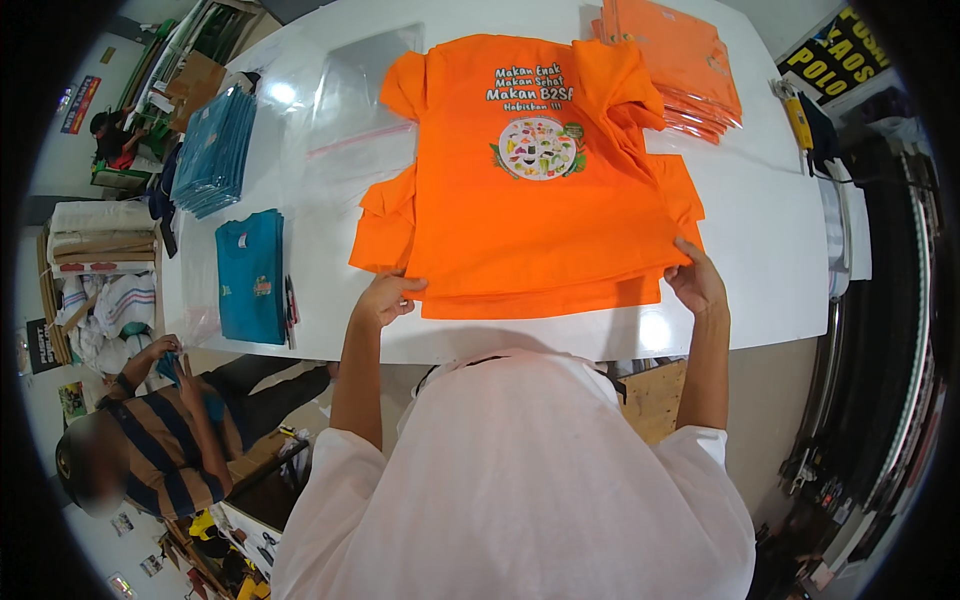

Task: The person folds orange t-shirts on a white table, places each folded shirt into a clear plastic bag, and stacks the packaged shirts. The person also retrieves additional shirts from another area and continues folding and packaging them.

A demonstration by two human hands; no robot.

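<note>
An orange T-shirt (540, 220) with a round printed picture and white lettering lies spread on the white table, its collar end away from me. More orange cloth shows beneath its sides and lower hem. My left hand (388, 297) pinches the near left corner of the hem. At the near right corner, my right hand (695, 280) grips the same hem between thumb and fingers. Both arms reach forward, about the shirt's width apart.
Bagged orange shirts (675, 65) are stacked at the far right, clear plastic bags (365, 95) lie far left. Bagged teal shirts (212, 150) and a folded teal shirt (250, 275) occupy the white table's (770, 230) left side. A co-worker (160, 440) handles teal cloth at left.
</note>
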